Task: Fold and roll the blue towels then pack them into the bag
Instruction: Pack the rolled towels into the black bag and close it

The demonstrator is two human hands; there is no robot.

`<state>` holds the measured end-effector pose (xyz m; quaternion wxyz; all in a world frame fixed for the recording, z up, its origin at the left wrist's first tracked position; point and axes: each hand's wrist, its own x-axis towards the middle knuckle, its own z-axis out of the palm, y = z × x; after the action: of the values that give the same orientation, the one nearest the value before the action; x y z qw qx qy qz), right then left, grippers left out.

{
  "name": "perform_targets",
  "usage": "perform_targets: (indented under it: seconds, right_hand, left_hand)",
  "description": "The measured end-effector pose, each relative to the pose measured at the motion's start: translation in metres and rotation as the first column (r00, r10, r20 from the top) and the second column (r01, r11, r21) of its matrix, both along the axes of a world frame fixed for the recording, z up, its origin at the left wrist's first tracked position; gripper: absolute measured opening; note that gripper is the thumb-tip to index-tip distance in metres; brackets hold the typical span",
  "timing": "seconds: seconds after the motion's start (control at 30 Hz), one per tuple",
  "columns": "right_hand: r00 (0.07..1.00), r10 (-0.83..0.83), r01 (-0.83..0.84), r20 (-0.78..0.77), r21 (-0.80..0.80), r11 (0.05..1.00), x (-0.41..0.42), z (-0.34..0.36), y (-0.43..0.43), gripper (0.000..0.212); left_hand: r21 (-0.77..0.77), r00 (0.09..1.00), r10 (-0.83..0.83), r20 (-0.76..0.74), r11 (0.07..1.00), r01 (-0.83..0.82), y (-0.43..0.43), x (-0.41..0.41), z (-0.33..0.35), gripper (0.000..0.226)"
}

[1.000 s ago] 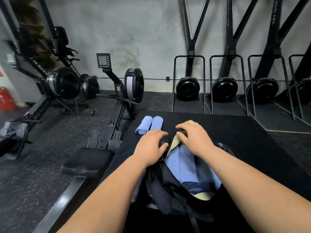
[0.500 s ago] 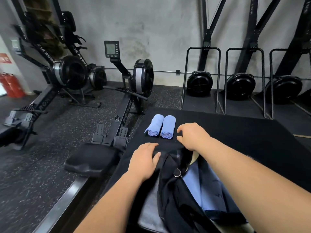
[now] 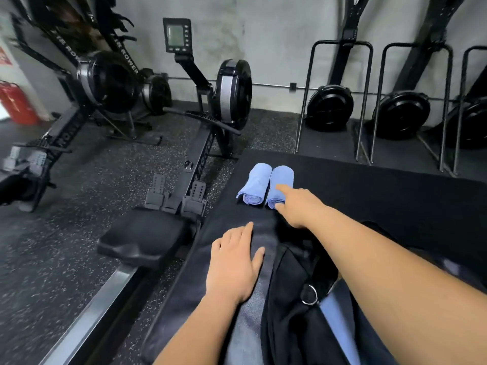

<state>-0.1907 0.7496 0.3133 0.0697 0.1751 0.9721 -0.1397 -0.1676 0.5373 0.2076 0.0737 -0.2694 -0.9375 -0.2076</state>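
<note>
Head view. Noted right hand (image 3: 297, 206) spread open, index fingertip and thumb touching right rolled towel (image 3: 284, 176); left rolled towel (image 3: 255, 183) just beside it on black mat (image 3: 369, 196). Noted left hand (image 3: 234, 264) flat, fingers straight, resting on the dark surface beside bag (image 3: 287, 312). Hard to read bag contents: blue cloth (image 3: 332, 310) partly hidden under the right forearm.

A rowing machine (image 3: 233, 93) stands left of the black mat (image 3: 369, 196) — red cylinder (image 3: 15, 106) far left

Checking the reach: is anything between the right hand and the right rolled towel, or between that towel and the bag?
Nothing visible. The right hand touches that towel; only bare mat separates it from the bag.
</note>
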Motion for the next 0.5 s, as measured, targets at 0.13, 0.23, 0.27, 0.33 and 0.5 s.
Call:
perform_targets:
  seconds: [0.13,0.23,0.27,0.33,0.5]
  right_hand:
    - [0.992,-0.06,0.051,-0.109,-0.088,0.995,-0.003,-0.026,-0.006,0.057]
    - [0.987,-0.091,0.076,-0.133,-0.119,0.99,-0.002,-0.043,-0.009,0.053]
    - [0.986,-0.107,0.089,-0.129,-0.135,0.987,-0.003,-0.046,-0.009,0.052]
    - [0.987,-0.118,0.102,-0.111,-0.141,0.985,-0.003,-0.052,-0.01,0.052]
    - [0.97,-0.154,0.128,-0.189,-0.144,0.981,-0.002,-0.061,-0.012,0.047]
  left_hand:
    - [-0.02,1.0,0.007,-0.025,1.0,-0.008,0.002,0.001,0.0,0.064]
    - [-0.041,0.999,0.011,-0.043,0.999,-0.013,0.002,0.001,-0.002,0.063]
    - [-0.044,0.999,0.011,-0.045,0.999,-0.013,0.002,0.0,-0.003,0.063]
    - [-0.051,0.999,0.013,-0.05,0.999,-0.015,0.003,0.0,-0.004,0.062]
    - [-0.054,0.998,0.02,-0.052,0.998,-0.023,0.004,0.0,-0.005,0.061]
